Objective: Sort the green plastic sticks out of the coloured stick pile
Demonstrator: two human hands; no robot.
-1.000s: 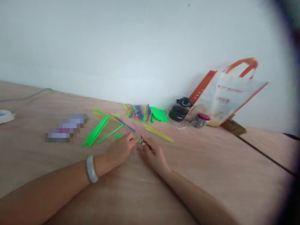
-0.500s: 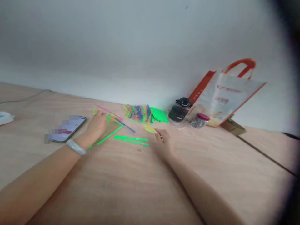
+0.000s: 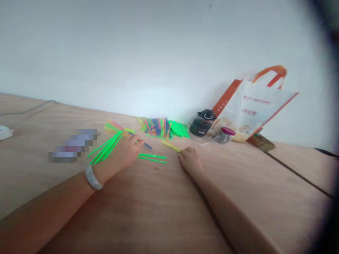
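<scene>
My left hand [image 3: 128, 150], with a pale bangle on its wrist, hovers over or rests on the table beside a fan of thin green sticks [image 3: 106, 150]. Its fingers are loosely bent and a little apart, with nothing visible in them. Partly behind those fingers lies a blue strip [image 3: 148, 145], and two or so green sticks [image 3: 156, 156] stick out to their right. My right hand [image 3: 190, 158] is closed on the near end of yellow strips [image 3: 171, 145] lying low at the table. Pink and yellow strips [image 3: 112, 126] lie at the fan's far end.
Toward the wall lies a heap of coloured strips [image 3: 156, 127] beside a green bundle [image 3: 180, 129]. A black bottle [image 3: 201, 124], a jar with a dark pink lid [image 3: 224, 135] and a carrier bag [image 3: 254, 109] stand at right. A blurred-out phone [image 3: 74, 145] lies left.
My left hand has moved right and nearer, off the pink and yellow strips, uncovering the green fan. My right hand has shifted slightly right and down, still holding the yellow strips.
</scene>
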